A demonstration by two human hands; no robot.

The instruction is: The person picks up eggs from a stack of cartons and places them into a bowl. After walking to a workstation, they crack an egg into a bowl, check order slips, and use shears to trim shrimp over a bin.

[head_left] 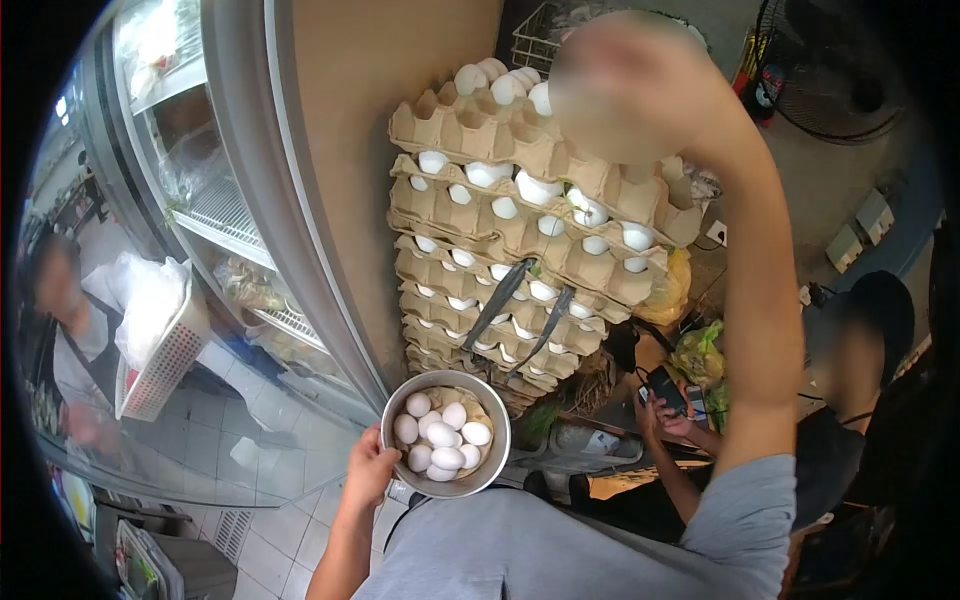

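Note:
My left hand point(371, 466) grips the rim of a round metal bowl point(502, 432) at its left side. Several white eggs point(442, 434) lie inside it, on a piece of brownish material. In front of me rises a tall stack of brown cardboard egg trays point(520, 225), with white eggs showing between the layers. More eggs point(507, 89) sit on the top tray at its far left. Above that top tray reaches my right hand point(635, 85), smeared by blur, so its fingers and anything in them cannot be made out.
A glass-door fridge point(215, 200) with shelves stands on the left. To the right, a person point(840, 400) holds a phone point(665, 390). A black fan point(830, 70) stands at the back right, and a wire basket point(535, 38) behind the stack. Dark straps point(497, 303) hang over the trays.

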